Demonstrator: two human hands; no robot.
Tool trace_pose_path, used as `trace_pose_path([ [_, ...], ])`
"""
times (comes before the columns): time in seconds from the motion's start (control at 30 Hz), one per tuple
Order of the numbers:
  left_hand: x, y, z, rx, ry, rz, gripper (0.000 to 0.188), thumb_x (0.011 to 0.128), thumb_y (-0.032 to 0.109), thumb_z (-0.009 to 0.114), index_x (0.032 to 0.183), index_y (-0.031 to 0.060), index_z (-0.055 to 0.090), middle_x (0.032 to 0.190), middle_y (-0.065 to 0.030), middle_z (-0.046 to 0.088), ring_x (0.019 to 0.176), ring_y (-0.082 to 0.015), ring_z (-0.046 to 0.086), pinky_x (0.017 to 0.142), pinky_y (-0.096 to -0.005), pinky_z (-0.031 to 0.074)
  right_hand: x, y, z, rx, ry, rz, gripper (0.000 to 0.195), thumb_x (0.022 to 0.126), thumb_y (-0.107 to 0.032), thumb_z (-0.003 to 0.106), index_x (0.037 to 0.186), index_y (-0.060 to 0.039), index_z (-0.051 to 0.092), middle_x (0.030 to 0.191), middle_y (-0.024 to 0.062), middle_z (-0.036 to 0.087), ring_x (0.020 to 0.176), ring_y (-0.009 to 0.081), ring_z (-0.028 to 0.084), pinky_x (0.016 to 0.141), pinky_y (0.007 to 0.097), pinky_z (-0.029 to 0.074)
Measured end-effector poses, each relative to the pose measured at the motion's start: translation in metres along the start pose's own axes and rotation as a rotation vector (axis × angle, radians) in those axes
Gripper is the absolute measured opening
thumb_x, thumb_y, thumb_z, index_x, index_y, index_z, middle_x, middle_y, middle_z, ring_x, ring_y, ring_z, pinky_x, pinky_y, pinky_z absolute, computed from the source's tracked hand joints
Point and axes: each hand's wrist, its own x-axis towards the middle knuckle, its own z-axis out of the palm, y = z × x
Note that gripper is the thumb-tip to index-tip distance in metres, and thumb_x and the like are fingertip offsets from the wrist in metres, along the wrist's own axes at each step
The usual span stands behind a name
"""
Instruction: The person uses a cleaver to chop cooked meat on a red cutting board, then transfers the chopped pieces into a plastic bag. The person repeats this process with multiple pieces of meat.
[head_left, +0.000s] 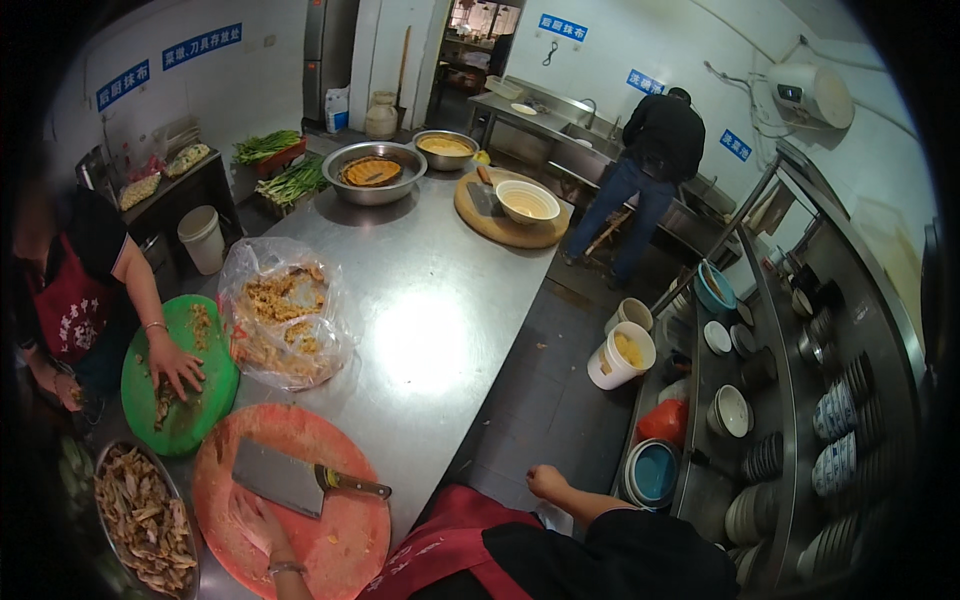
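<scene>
My left hand (259, 521) rests flat on a round red cutting board (337, 555), holding nothing. Its fingertips are close to the blade of a cleaver (281, 476), which lies flat with its wooden handle to the right. My right hand (547, 482) hangs away from the table over the floor, its fingers curled and nothing visible in them. Left of the board stands a metal tray (193, 551) heaped with cooked, shredded-looking meat pieces (142, 521). Beyond the board, a clear plastic bag (289, 375) holds crumbly brown food (277, 300).
A co-worker's hand (174, 364) presses food on a green cutting board (217, 405). Metal basins (352, 193) and a wooden board (476, 225) with a bowl (527, 201) and cleaver occupy the table's far end. Right are buckets (611, 367) and a dish shelf (780, 420). Another person (664, 142) bends at the sinks.
</scene>
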Motion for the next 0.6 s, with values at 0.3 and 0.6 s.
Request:
trace_pose_path([
  [0.3,-0.002,-0.001,0.002,0.031,-0.005,-0.022,0.041,0.087,0.012,0.053,0.122,-0.0083,0.048,0.130,-0.0250,0.044,0.123,-0.0385,0.039,0.106,-0.0453,0.029,0.038,-0.008,-0.017,-0.073,-0.164,-0.001,0.036,0.086,-0.034,0.050,0.102,-0.0061,0.066,0.099,0.0199,0.064,0.095,0.0391,0.059,0.085,0.0447,0.047],
  [0.6,-0.001,-0.005,0.006,0.020,-0.003,-0.027,0.040,0.087,0.011,0.052,0.123,-0.0066,0.046,0.129,-0.0235,0.044,0.123,-0.0370,0.039,0.106,-0.0440,0.029,0.072,0.001,-0.017,-0.242,-0.627,-0.159,0.055,0.092,-0.051,0.039,0.112,-0.0060,0.063,0.113,0.0178,0.062,0.107,0.0368,0.055,0.093,0.0434,0.041],
])
